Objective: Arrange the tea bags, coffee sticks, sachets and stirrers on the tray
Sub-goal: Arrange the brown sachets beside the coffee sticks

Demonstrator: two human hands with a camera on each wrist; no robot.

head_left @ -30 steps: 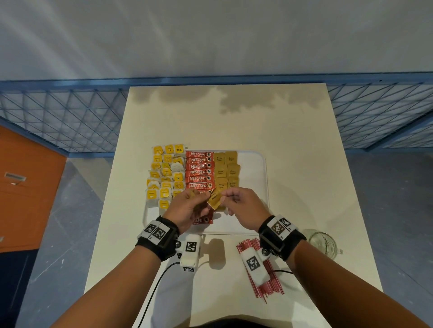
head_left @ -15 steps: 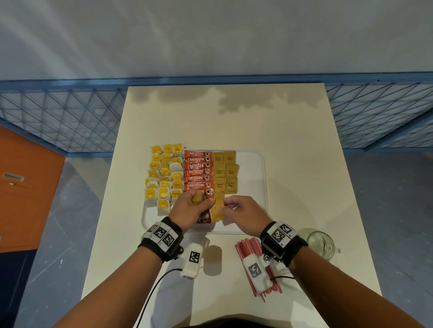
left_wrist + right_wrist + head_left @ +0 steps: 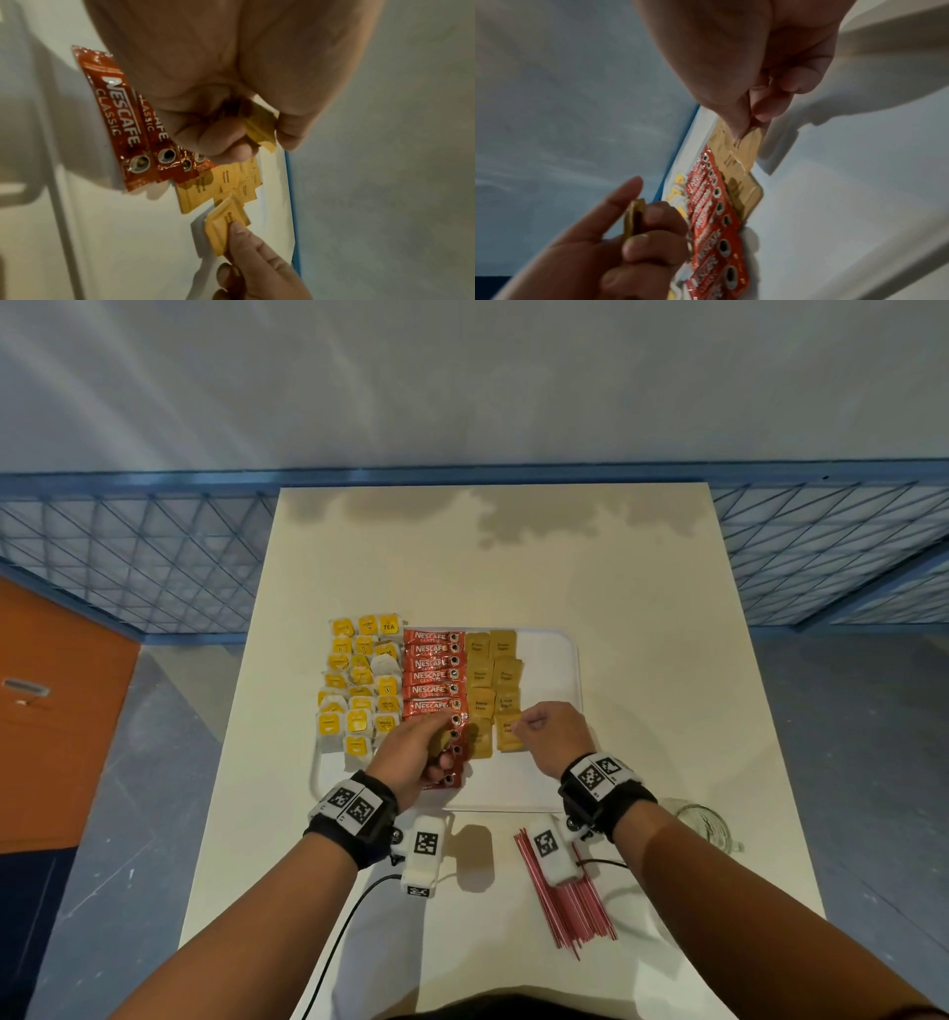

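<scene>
Brown sugar sachet (image 3: 507, 732) lies on the white tray (image 3: 557, 711), its edge pinched by the right hand (image 3: 552, 734). The left hand (image 3: 411, 757) pinches spare sachets (image 3: 260, 126) above the coffee sticks (image 3: 431, 677). Red stirrers (image 3: 570, 906) lie on the bench (image 3: 488, 577).

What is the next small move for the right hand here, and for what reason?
Probably let go of the brown sugar sachet and draw back: the right hand pinches its corner, and it already lies flat, ending the right sachet column on the tray. The left hand holds more sachets.
</scene>
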